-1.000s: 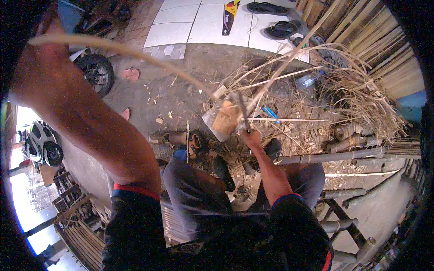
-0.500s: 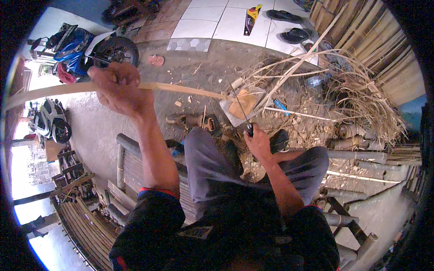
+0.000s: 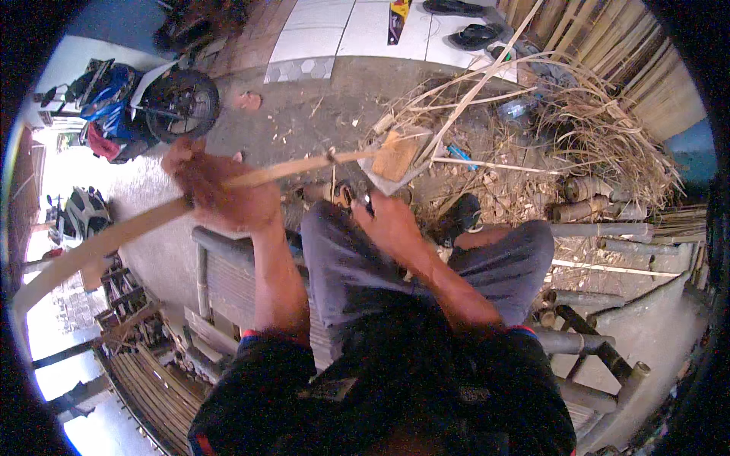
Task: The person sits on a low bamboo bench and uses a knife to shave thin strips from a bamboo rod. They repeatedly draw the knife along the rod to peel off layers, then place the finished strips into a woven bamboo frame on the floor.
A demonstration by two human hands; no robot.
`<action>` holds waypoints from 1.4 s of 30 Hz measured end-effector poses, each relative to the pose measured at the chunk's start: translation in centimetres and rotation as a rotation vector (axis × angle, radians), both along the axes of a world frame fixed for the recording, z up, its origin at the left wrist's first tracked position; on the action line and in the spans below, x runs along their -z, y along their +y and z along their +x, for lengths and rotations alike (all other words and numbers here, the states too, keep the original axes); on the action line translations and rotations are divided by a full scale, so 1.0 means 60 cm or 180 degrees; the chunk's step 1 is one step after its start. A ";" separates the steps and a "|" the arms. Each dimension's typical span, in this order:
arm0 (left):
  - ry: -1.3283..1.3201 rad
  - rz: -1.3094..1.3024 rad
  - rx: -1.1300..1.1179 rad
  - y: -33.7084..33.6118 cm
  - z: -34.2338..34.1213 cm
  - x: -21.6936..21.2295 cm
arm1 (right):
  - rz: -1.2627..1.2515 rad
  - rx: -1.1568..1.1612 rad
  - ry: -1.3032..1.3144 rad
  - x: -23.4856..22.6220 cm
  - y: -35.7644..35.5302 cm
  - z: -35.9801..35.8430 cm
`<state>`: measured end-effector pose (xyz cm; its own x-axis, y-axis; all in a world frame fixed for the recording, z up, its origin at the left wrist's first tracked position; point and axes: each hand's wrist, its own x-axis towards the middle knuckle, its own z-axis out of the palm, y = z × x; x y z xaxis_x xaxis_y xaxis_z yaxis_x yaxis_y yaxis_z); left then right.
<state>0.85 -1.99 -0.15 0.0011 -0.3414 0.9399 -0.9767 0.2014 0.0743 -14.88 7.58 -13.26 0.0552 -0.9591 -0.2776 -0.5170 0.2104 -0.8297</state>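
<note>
A long, pale bamboo strip [image 3: 99,242] slants across the left side, its far end near a small wooden board [image 3: 397,155] on the ground. My left hand [image 3: 232,190] is closed around the strip's middle, slightly blurred by motion. Over my knee, my right hand [image 3: 391,232] grips a knife [image 3: 369,204] by its dark handle. The knife's blade is hard to make out; a dark spot shows on the strip ahead of the handle.
Shavings and a heap of thin bamboo strips [image 3: 608,144] cover the ground at right. A blue motorcycle [image 3: 114,106] stands at far left. Sandals [image 3: 475,36] and a saw [image 3: 397,23] lie on white tiles. Beneath me is a bamboo bench [image 3: 228,273].
My right hand and the knife have moved left and slightly nearer. My left hand has come lower and to the right, tilting the strip so its left end hangs lower.
</note>
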 end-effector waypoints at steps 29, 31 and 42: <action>-0.1199 -0.0064 -0.1241 -0.073 0.000 -0.042 | -0.0999 0.0354 0.0064 0.200 -0.124 0.005; -0.2064 -0.0339 -0.1900 -0.076 -0.005 -0.047 | -0.1205 0.0372 0.0259 0.231 -0.124 0.011; -0.0716 -0.0109 -0.0781 -0.103 -0.005 -0.015 | -0.0725 0.0353 0.0651 0.422 -0.117 -0.043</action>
<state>0.56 -8.18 0.75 -0.1294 -0.3249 0.9368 -0.9875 -0.0431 -0.1513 -17.46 0.59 -38.56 -0.0880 -0.9949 -0.0497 -0.6623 0.0957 -0.7432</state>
